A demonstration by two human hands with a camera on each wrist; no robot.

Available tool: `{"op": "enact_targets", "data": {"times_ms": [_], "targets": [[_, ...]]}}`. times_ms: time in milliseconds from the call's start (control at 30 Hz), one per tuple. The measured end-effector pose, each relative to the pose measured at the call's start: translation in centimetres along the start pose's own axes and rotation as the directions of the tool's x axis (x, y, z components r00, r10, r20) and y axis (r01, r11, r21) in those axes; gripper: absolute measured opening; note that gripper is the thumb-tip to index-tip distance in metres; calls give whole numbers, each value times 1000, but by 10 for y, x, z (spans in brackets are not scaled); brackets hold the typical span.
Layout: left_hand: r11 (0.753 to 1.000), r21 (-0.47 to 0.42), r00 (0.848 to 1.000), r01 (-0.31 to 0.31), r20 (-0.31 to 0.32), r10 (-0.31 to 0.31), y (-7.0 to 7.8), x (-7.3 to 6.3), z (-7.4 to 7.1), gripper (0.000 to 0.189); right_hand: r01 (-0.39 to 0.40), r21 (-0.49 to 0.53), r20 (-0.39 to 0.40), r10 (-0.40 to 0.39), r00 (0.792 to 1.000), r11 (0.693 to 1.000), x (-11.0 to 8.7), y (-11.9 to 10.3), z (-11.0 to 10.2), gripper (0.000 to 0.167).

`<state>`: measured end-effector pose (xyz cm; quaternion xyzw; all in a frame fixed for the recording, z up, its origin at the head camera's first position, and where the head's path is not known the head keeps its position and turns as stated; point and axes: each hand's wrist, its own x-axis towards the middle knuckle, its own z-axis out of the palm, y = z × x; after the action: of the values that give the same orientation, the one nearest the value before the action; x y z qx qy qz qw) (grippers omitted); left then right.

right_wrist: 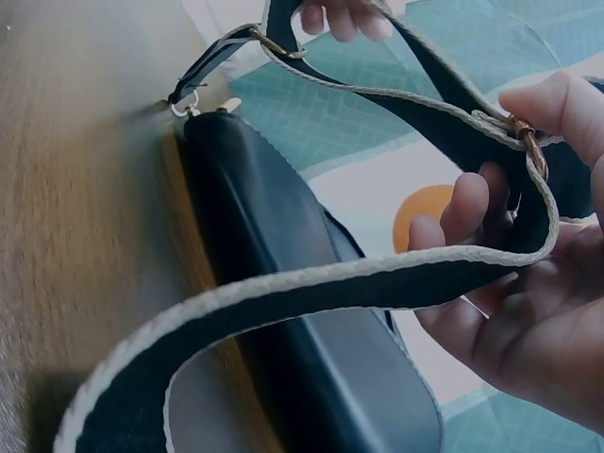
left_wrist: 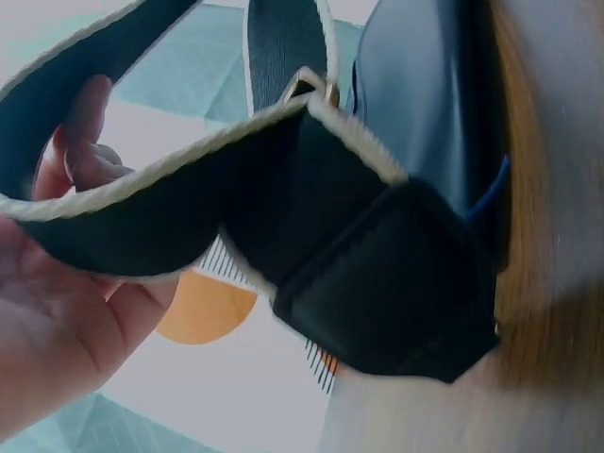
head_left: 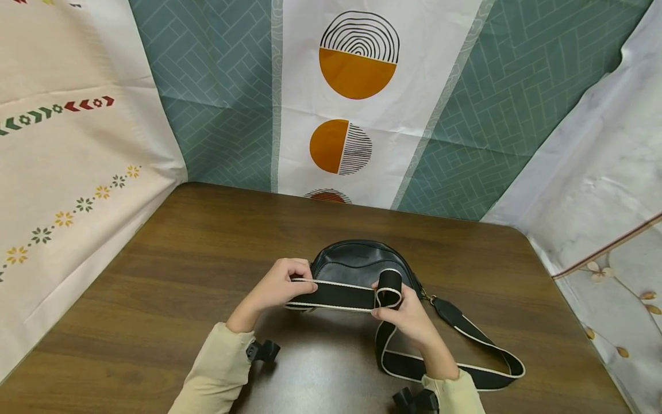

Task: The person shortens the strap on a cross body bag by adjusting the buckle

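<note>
A black half-moon leather bag (head_left: pixel 357 261) lies on the table just beyond both hands. Its wide black strap (head_left: pixel 343 296) with white edging is stretched between them. On the left, the left hand (head_left: pixel 283 284) pinches the strap between thumb and fingers; in the left wrist view the band curves around its fingers. The right hand (head_left: pixel 411 316) grips the strap where it folds into a small loop (head_left: pixel 389 288). A gold-coloured slider (right_wrist: pixel 530 151) sits at that hand's fingertips in the right wrist view. Another metal ring (right_wrist: pixel 276 44) shows on the strap near the left hand.
The rest of the strap (head_left: pixel 486 378) curls across the wooden table (head_left: pixel 124 299) at right, joined to the bag by a metal clip (head_left: pixel 428 296). Patterned cloths hang behind and beside the table. Dark wrist cameras (head_left: pixel 264 351) sit at both sleeves.
</note>
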<state>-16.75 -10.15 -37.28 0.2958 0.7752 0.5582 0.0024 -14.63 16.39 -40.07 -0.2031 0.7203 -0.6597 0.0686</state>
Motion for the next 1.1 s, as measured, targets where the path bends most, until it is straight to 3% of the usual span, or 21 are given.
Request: {"op": "enact_targets", "data": {"times_ms": [200, 300, 633, 733, 900, 1000, 1100], "targets": [[998, -59, 999, 20, -33, -22, 20, -4, -12, 22, -22, 20, -13, 22, 1000, 1000, -1, -1, -7, 40], [997, -74, 998, 36, -49, -40, 19, -6, -16, 22, -33, 19, -25, 33, 999, 999, -2, -1, -10, 40], [990, -139, 998, -13, -55, 6, -20, -9, -19, 24, -78, -19, -37, 77, 996, 997, -3, -1, -15, 39], [989, -139, 999, 41, -26, -45, -19, -8, -18, 23, -69, -25, -13, 69, 998, 997, -3, -1, -15, 39], [977, -145, 986, 153, 85, -142, -13, -3, -14, 12, -49, -14, 21, 50, 999, 999, -1, -1, -15, 38], [981, -114, 981, 158, 128, -144, -11, 0, -12, 13, -50, -14, 13, 50, 999, 999, 0, -1, -15, 38], [989, -59, 983, 138, 129, -129, -10, 2, -11, 17, -58, -13, 2, 58, 998, 998, 0, -2, -15, 38]]}}
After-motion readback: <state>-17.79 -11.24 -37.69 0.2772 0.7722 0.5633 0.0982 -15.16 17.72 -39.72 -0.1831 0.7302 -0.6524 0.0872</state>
